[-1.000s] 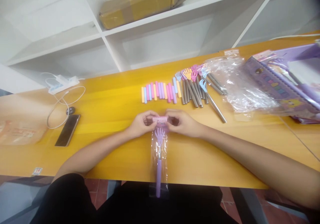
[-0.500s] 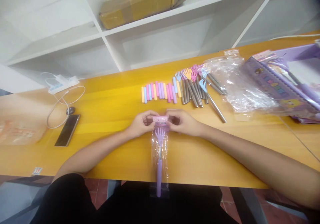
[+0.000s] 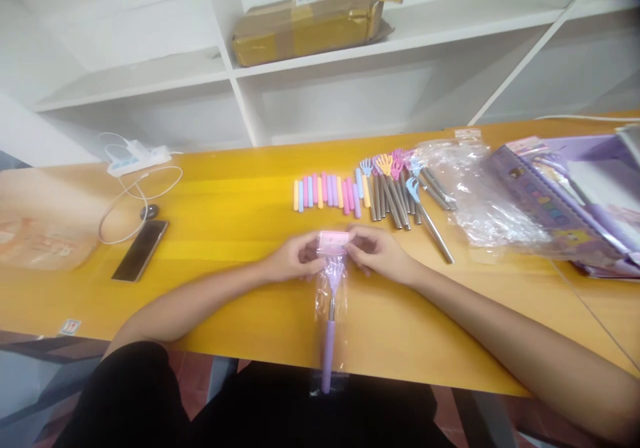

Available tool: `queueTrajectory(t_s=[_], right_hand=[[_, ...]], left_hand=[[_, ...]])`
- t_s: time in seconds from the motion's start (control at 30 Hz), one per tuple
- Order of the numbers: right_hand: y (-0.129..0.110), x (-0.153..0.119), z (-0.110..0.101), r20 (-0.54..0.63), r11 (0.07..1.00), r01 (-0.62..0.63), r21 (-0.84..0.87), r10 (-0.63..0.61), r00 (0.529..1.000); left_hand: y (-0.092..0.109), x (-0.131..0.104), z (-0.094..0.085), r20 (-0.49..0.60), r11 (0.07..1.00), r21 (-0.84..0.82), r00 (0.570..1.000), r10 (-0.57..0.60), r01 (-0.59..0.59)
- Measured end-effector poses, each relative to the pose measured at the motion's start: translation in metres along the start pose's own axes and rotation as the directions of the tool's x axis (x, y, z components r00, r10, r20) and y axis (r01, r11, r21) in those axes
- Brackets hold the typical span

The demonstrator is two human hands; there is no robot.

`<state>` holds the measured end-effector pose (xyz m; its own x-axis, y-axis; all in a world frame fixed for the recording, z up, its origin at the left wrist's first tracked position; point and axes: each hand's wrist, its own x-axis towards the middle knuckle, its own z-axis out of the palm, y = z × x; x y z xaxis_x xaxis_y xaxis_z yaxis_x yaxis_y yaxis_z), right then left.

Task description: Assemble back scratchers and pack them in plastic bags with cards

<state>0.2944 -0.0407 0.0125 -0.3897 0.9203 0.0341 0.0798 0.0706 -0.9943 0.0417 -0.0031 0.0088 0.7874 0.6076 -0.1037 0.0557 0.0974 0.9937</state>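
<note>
A clear plastic bag [image 3: 341,308] with a pink header hangs between my hands over the table's front edge. Inside it lies a purple back scratcher [image 3: 328,348], its hand-shaped head up and its handle toward me. My left hand [image 3: 296,259] pinches the bag's left top corner. On the opposite corner, the fingers of my right hand [image 3: 379,251] are closed too. Beyond my hands lie a row of coloured handle sleeves [image 3: 327,191] and a heap of back scratchers [image 3: 395,195] with bare metal rods. One blue-headed back scratcher [image 3: 430,225] lies slightly apart.
To the right are a pile of clear bags [image 3: 490,215] and a purple box [image 3: 555,201] holding packaged pieces. At left lie a phone [image 3: 141,251], a white cable and a power strip [image 3: 140,161]. A taped carton [image 3: 310,31] sits on the shelf behind the table.
The bag's pink header has turned to face the camera more fully, with both hands still holding its top. The camera view has shifted, so the scene sits slightly further right and lower.
</note>
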Motion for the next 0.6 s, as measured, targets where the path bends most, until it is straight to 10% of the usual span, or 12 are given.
queueTrajectory(t_s=[0.37,0.6], right_hand=[[-0.026,-0.044,0.028,0.141,0.927,-0.375,0.007,0.371,0.918],[-0.009,-0.091,0.076,-0.007,0.972,-0.227,0.061,0.228,0.974]], left_hand=[[-0.004,0.006,-0.002,-0.033,0.993,-0.108,0.999,0.037,-0.04],[-0.01,0.011,-0.006,-0.139,0.975,-0.197,0.988,0.073,-0.1]])
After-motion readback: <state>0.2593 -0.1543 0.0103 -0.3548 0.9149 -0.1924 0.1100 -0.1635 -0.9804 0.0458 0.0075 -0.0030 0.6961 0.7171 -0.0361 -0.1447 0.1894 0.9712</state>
